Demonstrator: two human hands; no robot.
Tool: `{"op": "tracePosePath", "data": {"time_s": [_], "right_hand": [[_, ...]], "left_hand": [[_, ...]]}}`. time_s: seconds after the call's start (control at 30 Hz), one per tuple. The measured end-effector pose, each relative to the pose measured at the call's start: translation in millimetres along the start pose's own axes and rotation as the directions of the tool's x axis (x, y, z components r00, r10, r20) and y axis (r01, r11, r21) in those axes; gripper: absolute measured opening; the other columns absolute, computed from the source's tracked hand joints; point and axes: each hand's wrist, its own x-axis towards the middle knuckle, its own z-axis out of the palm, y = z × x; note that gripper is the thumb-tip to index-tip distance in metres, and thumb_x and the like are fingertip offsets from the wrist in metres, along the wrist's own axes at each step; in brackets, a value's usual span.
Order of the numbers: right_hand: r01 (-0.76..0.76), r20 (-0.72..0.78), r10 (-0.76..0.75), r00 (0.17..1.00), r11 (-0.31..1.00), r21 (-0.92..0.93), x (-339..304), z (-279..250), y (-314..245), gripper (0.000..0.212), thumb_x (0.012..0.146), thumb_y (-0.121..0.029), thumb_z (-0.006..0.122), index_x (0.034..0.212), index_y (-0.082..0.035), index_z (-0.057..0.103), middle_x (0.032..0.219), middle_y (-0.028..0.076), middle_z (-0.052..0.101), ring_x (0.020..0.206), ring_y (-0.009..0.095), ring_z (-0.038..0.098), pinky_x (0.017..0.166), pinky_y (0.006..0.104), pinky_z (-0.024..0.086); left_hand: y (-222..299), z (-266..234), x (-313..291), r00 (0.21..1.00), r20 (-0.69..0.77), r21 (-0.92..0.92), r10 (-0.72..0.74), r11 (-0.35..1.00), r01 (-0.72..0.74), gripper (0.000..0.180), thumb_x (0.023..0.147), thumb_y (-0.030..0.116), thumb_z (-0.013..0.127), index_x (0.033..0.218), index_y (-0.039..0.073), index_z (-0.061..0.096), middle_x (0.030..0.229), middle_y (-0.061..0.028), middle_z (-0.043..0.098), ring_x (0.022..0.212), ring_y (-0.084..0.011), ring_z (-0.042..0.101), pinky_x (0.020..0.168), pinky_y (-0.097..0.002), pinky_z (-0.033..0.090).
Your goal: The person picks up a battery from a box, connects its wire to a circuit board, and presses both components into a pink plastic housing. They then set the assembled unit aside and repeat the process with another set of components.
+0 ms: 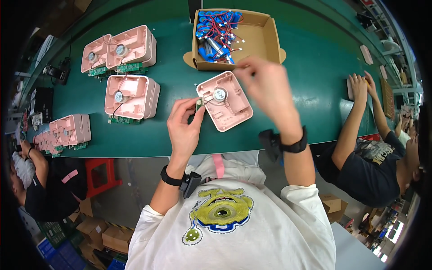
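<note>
A pink plastic housing [234, 108] lies open side up on the green table in front of me, with a round silver speaker [220, 94] and thin wires inside. At its left edge, my left hand [185, 123] pinches a small green circuit board [199, 104], which my fingers partly cover. My right hand [267, 85] is raised over the housing's right side, near the front of the cardboard box. Its fingers look curled but are smeared by motion, so whether they hold anything cannot be made out.
The open cardboard box [257, 42] holds several blue battery packs [216, 33] with red and black leads. More pink housings [132, 96] with green boards [123, 119] stand to the left. One person [54, 180] works at far left, another [369, 157] at right. A red stool [101, 175] stands below.
</note>
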Motion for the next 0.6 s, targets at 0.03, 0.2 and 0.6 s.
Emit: {"op": "tracePosePath", "data": {"time_s": [0.03,0.2,0.6], "right_hand": [[-0.133,-0.024,0.133,0.991,0.991,0.025,9,-13,12,0.022,0.091,-0.015,0.077,0.102,0.003,0.077,0.082,0.017,0.075,0.068,0.023,0.072,0.063,0.036,0.054],[-0.528,0.281,0.449,0.848,0.674,0.517,39,-13,35,0.024,0.096,-0.019,0.078,0.101,0.004,0.078,0.09,0.012,0.079,0.077,0.014,0.074,0.055,0.0263,0.048],[-0.078,-0.042,0.223,0.974,0.504,0.86,46,-13,19,0.029,0.104,-0.007,0.066,0.129,0.006,0.067,0.103,0.011,0.075,0.085,0.015,0.073,0.068,0.025,0.057]], "left_hand": [[0,0,-1,1.0,0.005,0.007,-0.019,1.0,0.019,0.027,0.094,-0.006,0.074,0.12,-0.006,0.071,0.116,-0.009,0.064,0.1,-0.015,0.066,0.087,-0.0279,0.057],[4,5,2,0.999,0.036,0.04,0.038,0.998,-0.039,0.026,0.094,-0.006,0.073,0.12,-0.006,0.071,0.117,-0.0089,0.063,0.1,-0.0135,0.066,0.087,-0.0266,0.056],[7,-1,7,0.992,0.076,-0.079,-0.099,0.991,0.105,0.026,0.094,-0.007,0.073,0.121,-0.006,0.071,0.115,-0.008,0.063,0.097,-0.0117,0.066,0.085,-0.0249,0.055]]}}
